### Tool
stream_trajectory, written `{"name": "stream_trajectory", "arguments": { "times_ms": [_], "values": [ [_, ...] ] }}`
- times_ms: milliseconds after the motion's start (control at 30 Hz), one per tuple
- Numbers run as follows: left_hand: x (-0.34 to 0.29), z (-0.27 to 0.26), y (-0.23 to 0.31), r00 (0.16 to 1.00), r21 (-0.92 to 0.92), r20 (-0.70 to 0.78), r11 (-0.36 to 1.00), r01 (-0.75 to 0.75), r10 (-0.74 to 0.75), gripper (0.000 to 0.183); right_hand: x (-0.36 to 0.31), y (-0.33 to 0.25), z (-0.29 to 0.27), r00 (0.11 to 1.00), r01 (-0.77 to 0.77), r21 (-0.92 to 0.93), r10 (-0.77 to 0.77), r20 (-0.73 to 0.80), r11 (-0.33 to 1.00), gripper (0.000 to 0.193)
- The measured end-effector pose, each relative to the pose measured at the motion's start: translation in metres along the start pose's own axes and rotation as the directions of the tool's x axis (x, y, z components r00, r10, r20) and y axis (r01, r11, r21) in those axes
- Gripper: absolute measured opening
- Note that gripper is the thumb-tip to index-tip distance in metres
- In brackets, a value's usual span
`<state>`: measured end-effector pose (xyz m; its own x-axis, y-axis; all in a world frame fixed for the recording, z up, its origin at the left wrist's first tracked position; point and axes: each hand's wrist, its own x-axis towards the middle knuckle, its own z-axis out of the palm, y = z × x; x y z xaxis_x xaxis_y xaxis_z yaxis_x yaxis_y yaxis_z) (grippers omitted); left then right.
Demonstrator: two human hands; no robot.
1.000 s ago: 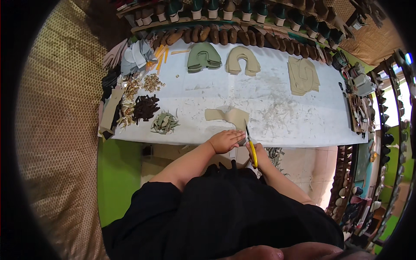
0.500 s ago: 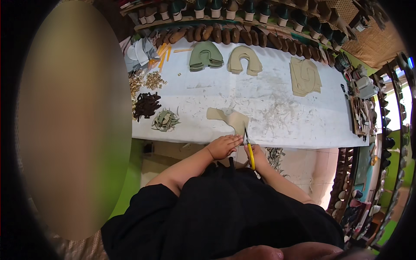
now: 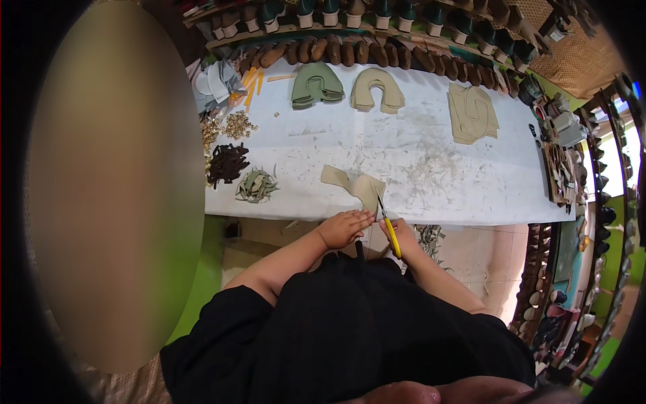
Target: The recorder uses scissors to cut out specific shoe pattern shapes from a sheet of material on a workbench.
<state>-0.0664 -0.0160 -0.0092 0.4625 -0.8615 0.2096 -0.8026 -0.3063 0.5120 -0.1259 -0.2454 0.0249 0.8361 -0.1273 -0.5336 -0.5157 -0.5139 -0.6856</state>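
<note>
A curved piece of beige material [image 3: 367, 186], thin like leather, lies at the front edge of the white-covered table. My left hand [image 3: 346, 227] grips its near end, the fingers pressed together around it. In my right hand [image 3: 402, 237] is a pair of scissors with yellow handles [image 3: 392, 238]. The blades point away from me and lie at the right side of the beige piece. How far apart they stand is hard to make out. Part of the right fingers is hidden behind the handles.
Green [image 3: 315, 87] and beige [image 3: 377, 91] U-shaped stacks lie farther back, with more beige pieces [image 3: 472, 113] at right. Green scraps [image 3: 256, 185], dark strips [image 3: 227, 163] and gold-coloured bits [image 3: 239, 125] are heaped at left. Shoe lasts [image 3: 360, 52] line the back; offcuts [image 3: 431, 241] lie on the floor.
The scissors have tilted, their handles shifting slightly right with my right hand. My left hand keeps its grip on the beige piece. The whole view has shifted a little.
</note>
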Motion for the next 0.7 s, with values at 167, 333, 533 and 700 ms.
{"name": "stream_trajectory", "arguments": {
  "times_ms": [167, 333, 533, 700],
  "values": [
    [-0.002, 0.003, 0.001, 1.0, 0.013, -0.006, 1.0, -0.009, 0.009, 0.055, -0.003, 0.002, 0.004, 0.999, 0.029, -0.018, -0.029, -0.022, 0.999, 0.065],
    [-0.007, 0.005, -0.005, 1.0, 0.002, -0.009, 1.0, -0.016, 0.016, 0.055, 0.004, 0.011, 0.005, 0.999, 0.037, 0.017, -0.037, -0.018, 0.999, 0.061],
    [-0.008, 0.002, -0.002, 0.997, 0.061, 0.063, 0.997, -0.052, 0.049, 0.054, 0.017, 0.026, 0.003, 0.999, -0.039, 0.098, 0.036, 0.029, 0.994, 0.067],
    [-0.012, -0.002, 0.001, 0.998, 0.06, 0.048, 0.997, -0.039, 0.036, 0.054, 0.009, 0.011, -0.004, 0.999, -0.012, 0.082, 0.009, 0.031, 0.997, 0.057]
  ]
}}
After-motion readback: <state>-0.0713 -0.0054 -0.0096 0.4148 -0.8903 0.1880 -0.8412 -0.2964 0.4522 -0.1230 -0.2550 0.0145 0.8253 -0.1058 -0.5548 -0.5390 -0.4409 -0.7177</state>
